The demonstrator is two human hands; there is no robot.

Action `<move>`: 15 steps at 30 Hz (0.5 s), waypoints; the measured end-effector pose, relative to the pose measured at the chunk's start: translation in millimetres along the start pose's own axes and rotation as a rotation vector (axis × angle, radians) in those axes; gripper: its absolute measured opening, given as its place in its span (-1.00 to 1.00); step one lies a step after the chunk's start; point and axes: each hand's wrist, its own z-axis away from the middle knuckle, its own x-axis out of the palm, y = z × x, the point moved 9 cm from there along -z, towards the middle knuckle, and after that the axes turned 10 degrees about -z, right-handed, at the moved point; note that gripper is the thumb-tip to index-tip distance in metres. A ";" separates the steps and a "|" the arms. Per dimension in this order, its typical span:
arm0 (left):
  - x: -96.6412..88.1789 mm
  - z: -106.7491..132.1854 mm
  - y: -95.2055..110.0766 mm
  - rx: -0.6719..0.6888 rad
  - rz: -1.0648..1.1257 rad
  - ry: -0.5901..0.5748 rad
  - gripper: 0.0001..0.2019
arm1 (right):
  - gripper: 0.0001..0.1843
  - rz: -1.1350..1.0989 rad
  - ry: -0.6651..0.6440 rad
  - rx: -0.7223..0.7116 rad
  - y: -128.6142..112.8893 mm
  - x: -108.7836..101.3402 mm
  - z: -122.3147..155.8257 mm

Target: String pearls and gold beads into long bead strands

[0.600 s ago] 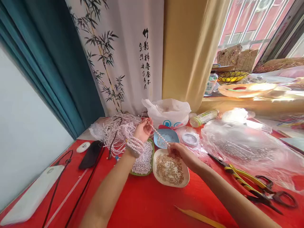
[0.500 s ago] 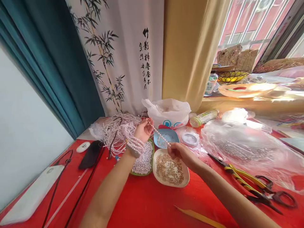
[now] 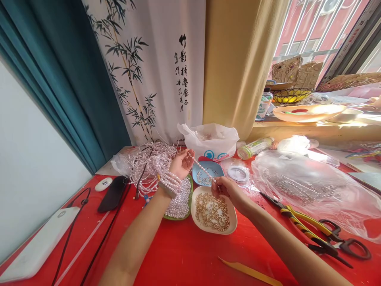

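My left hand [image 3: 181, 163] is raised above a green dish of pearl beads [image 3: 180, 202], its fingers closed on one end of a pearl bead strand [image 3: 202, 168]. Several pearl loops wrap that wrist [image 3: 169, 183]. The strand runs down to the right to my right hand [image 3: 229, 190], which pinches its other end just above a white dish of gold beads [image 3: 212, 212]. A blue dish [image 3: 208, 171] sits behind the strand. A pile of finished pearl strands [image 3: 149, 165] lies left of my left hand.
On the red table lie scissors and yellow-handled pliers [image 3: 321, 234] at right, crumpled clear plastic [image 3: 309, 186], a thread spool [image 3: 238, 173], a white plastic bag [image 3: 210, 141], a black phone [image 3: 113, 193], cables and a white power bank [image 3: 38, 246]. Curtains hang behind.
Both hands have lifted slightly and shifted a little away from me with the strand still between them. The view has tilted slightly.
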 end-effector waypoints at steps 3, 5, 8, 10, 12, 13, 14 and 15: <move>0.3 -0.5 -1.5 -0.002 -0.003 -0.010 -0.82 | -0.80 -0.019 0.005 -0.006 1.4 -1.3 -1.0; -0.3 -1.3 -1.4 -0.001 -0.004 -0.015 -0.82 | -0.81 -0.029 0.011 -0.001 4.1 -3.0 -1.6; -0.8 -1.9 -0.8 0.002 -0.010 -0.021 -0.82 | -0.79 -0.033 0.031 -0.009 5.2 -5.9 -1.6; 0.0 -1.3 -0.8 0.006 -0.016 -0.028 -0.83 | -0.76 -0.031 0.038 -0.019 3.1 -6.1 -1.1; 1.3 -0.3 -1.4 0.008 -0.023 -0.034 -0.83 | -0.73 -0.029 0.029 -0.020 0.9 -4.3 -0.8; 1.9 0.2 -1.9 0.008 -0.027 -0.036 -0.83 | -0.74 -0.032 0.023 -0.017 0.3 -3.4 -0.8; 2.5 0.6 -2.5 0.007 -0.032 -0.038 -0.83 | -0.75 -0.037 0.018 -0.014 0.1 -2.9 -1.1; 3.0 0.9 -3.0 0.006 -0.036 -0.040 -0.83 | -0.77 -0.046 0.014 -0.008 0.8 -2.7 -1.7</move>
